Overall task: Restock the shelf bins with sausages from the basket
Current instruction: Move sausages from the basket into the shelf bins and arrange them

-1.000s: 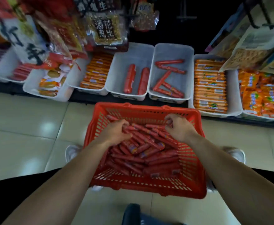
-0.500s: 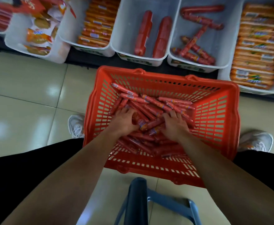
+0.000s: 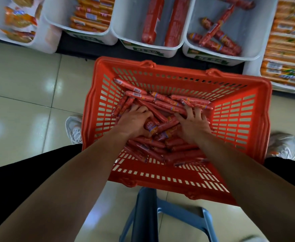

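A red plastic basket (image 3: 178, 70) stands on the floor between my feet, holding a pile of thin red sausages (image 3: 162, 102). Both my hands are down inside it. My left hand (image 3: 134, 123) has its fingers curled around some sausages in the middle of the pile. My right hand (image 3: 193, 124) lies on the pile with its fingers spread. Beyond the basket, a white shelf bin (image 3: 249, 34) holds several matching thin red sausages. The white bin (image 3: 131, 25) to its left holds two thick red sausages.
More white bins hold orange sausage packs at the far left (image 3: 91, 16) and far right (image 3: 286, 49), and snack bags (image 3: 19, 21). A blue stool (image 3: 178, 212) sits under me. My white shoes (image 3: 74, 128) (image 3: 283, 145) flank the basket on the tiled floor.
The view has tilted down and closer to the basket. Both hands moved from the far side of the pile toward its middle and pressed deeper into the sausages.
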`<action>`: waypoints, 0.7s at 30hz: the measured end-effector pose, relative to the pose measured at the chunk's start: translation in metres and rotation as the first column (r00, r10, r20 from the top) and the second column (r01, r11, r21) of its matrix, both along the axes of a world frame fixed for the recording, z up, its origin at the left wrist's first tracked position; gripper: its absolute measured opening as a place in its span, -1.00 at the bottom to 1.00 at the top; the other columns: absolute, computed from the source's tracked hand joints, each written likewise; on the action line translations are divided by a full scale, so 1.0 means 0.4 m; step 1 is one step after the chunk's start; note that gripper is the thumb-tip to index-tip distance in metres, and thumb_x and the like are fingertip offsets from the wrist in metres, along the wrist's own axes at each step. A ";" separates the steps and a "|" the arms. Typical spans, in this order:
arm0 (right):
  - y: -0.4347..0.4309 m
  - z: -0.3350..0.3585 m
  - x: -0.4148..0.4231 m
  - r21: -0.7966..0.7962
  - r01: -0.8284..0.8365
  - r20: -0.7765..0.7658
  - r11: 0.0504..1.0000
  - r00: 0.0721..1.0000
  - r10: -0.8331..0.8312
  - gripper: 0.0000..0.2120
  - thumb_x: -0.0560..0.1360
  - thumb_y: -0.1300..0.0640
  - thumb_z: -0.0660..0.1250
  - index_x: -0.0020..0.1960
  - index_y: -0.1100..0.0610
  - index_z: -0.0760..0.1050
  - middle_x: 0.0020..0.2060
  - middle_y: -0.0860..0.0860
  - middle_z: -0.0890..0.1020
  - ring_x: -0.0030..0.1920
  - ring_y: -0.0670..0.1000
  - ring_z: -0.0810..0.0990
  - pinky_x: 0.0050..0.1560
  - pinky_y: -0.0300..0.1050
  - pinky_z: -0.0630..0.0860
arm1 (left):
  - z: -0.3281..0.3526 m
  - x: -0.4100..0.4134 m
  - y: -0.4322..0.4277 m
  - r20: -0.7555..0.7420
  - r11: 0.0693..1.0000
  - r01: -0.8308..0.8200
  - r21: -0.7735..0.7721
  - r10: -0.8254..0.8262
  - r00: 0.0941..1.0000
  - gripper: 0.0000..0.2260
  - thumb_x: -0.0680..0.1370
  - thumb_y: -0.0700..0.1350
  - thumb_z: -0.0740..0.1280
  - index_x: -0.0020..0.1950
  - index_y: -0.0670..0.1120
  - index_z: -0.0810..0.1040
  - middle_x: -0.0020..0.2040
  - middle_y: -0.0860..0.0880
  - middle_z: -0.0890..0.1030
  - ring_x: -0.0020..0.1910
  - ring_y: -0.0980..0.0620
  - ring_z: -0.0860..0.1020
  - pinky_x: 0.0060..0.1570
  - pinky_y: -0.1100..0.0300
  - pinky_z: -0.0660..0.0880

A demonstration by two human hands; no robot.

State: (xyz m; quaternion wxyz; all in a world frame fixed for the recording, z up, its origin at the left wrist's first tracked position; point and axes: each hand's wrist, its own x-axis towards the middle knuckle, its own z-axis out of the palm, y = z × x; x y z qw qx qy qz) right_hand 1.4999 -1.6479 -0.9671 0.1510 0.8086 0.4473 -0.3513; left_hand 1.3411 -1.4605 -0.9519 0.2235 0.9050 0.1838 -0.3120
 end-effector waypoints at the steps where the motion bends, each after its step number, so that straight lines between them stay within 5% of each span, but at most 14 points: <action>1: 0.000 0.001 -0.003 0.000 0.011 -0.006 1.000 1.000 -0.011 -0.23 0.49 -0.29 0.27 0.58 -0.17 0.02 0.56 0.07 -0.09 0.52 0.27 -0.06 0.46 0.28 0.10 | 0.001 0.002 -0.001 0.009 1.000 0.023 0.018 -0.023 1.000 -0.33 0.28 0.32 0.48 0.32 0.15 0.41 0.30 0.14 0.39 0.34 0.01 0.27 0.30 -0.01 0.31; 4: 0.018 0.008 -0.001 0.060 0.053 -0.021 0.997 0.998 -0.051 -0.27 0.43 -0.24 0.39 0.51 -0.14 0.19 0.51 0.09 0.01 0.51 0.27 -0.01 0.46 0.29 0.14 | -0.005 0.002 -0.010 0.063 0.995 0.078 0.065 -0.082 0.995 -0.31 0.27 0.41 0.42 0.29 0.09 0.44 0.25 0.11 0.45 0.30 0.00 0.37 0.46 -0.03 0.12; 11: 0.042 0.020 0.021 0.238 -0.142 0.121 0.961 0.986 0.116 -0.61 0.48 0.03 0.35 0.30 -0.06 0.51 0.47 0.10 0.20 0.43 0.23 0.11 0.41 0.24 0.18 | -0.010 0.033 -0.010 0.065 0.992 0.095 0.084 -0.100 0.993 -0.28 0.28 0.47 0.38 0.27 0.05 0.47 0.23 0.05 0.48 0.22 -0.03 0.46 0.27 0.02 0.36; 13: 0.027 0.021 0.016 0.284 -0.143 0.110 0.948 0.987 0.116 -0.56 0.48 0.10 0.31 0.36 -0.02 0.48 0.38 0.08 0.33 0.35 0.19 0.28 0.33 0.18 0.29 | -0.018 0.032 -0.010 0.054 0.987 0.127 0.097 -0.132 0.990 -0.26 0.31 0.48 0.34 0.33 0.04 0.45 0.30 0.03 0.46 0.29 -0.04 0.41 0.31 0.00 0.34; 16: 0.009 0.009 0.003 0.293 0.096 -0.139 0.951 0.989 -0.057 -0.45 0.52 0.12 0.26 0.51 0.01 0.33 0.39 0.01 0.43 0.36 0.12 0.42 0.29 0.05 0.40 | -0.028 0.030 -0.010 0.089 0.986 0.118 0.121 -0.129 0.988 -0.27 0.36 0.50 0.24 0.34 0.03 0.42 0.28 0.02 0.53 0.30 -0.04 0.38 0.31 -0.01 0.33; 21: -0.025 -0.023 -0.022 0.287 0.197 -0.263 0.937 0.957 -0.121 -0.31 0.49 0.09 0.31 0.58 0.03 0.17 0.51 0.00 0.27 0.46 0.11 0.29 0.42 0.09 0.33 | -0.022 0.041 0.005 0.159 0.998 -0.024 0.053 0.015 0.987 -0.35 0.38 0.51 0.20 0.25 0.08 0.43 0.18 0.04 0.59 0.25 -0.03 0.38 0.29 0.00 0.30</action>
